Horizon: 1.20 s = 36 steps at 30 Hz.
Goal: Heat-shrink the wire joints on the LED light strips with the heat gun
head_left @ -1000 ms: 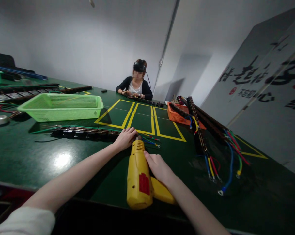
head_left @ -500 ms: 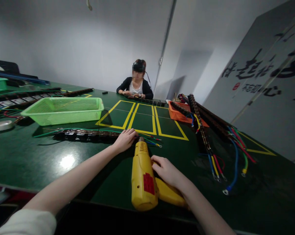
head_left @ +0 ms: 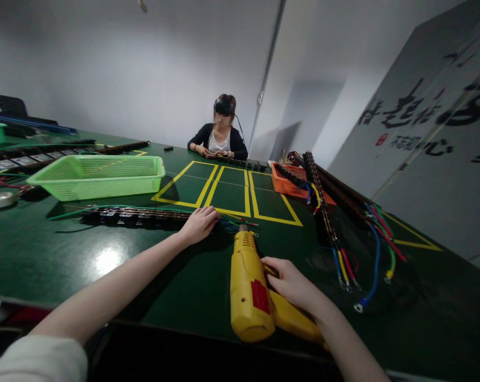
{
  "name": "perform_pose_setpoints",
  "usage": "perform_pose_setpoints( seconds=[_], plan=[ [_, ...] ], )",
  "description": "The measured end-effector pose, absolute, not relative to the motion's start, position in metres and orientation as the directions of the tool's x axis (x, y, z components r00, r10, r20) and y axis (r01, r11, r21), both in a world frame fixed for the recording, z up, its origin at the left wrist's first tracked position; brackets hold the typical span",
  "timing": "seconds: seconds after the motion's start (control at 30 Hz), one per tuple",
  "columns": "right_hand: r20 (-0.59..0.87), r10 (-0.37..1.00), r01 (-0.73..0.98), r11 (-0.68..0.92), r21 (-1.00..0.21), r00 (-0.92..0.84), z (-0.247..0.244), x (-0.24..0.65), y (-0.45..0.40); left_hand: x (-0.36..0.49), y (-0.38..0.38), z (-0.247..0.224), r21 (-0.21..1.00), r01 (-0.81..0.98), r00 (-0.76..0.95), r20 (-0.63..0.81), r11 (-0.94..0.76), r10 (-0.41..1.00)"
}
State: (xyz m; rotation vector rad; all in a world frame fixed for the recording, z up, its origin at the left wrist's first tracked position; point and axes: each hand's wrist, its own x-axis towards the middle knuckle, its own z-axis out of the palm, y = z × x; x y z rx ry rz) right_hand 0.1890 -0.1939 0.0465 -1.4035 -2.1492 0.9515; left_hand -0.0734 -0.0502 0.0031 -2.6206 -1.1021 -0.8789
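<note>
My right hand is wrapped round the handle of a yellow heat gun with a red label. Its metal nozzle points away from me, at the coloured wire ends with ring terminals. My left hand is closed over the right end of a long black wiring harness, where the wires come out. The harness lies across the table, left of the gun, with a green wire along its far side. The fingertips of my left hand are partly hidden.
A light green basket stands beyond the harness. At the right, an orange basket has more harnesses leaning over it, their lugs towards me. Yellow tape rectangles mark the green table. A co-worker sits opposite. More harnesses lie far left.
The heat gun in my right hand has shifted to the right, its nozzle now over the wire ends, away from my left hand. My left hand stays on the harness. The view has shifted slightly.
</note>
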Motion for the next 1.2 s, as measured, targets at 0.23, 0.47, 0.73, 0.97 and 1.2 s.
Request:
perform_pose_setpoints(
  seconds=[0.23, 0.47, 0.73, 0.97, 1.2],
  plan=[
    [-0.004, 0.892, 0.66, 0.332, -0.674, -0.452, 0.051, 0.185, -0.192, -0.072, -0.049, 0.004, 0.077, 0.704, 0.546, 0.577, -0.706, 0.607],
    [0.046, 0.875, 0.674, 0.405, -0.617, -0.483, 0.046, 0.151, -0.18, -0.071, -0.047, 0.003, 0.099, 0.695, 0.544, 0.576, -0.712, 0.611],
    [0.094, 0.901, 0.743, 0.405, -0.533, -0.424, 0.044, 0.134, -0.178, -0.071, -0.05, 0.006, 0.082, 0.73, 0.531, 0.555, -0.678, 0.64],
    [0.033, 0.923, 0.794, 0.348, -0.498, -0.383, 0.047, 0.138, -0.18, -0.07, -0.053, 0.005, -0.029, 0.8, 0.485, 0.619, -0.599, 0.618],
    [-0.016, 0.939, 0.817, 0.29, -0.499, -0.343, 0.044, 0.153, -0.183, -0.077, -0.051, 0.006, -0.002, 0.812, 0.461, 0.617, -0.584, 0.638]
  ],
)
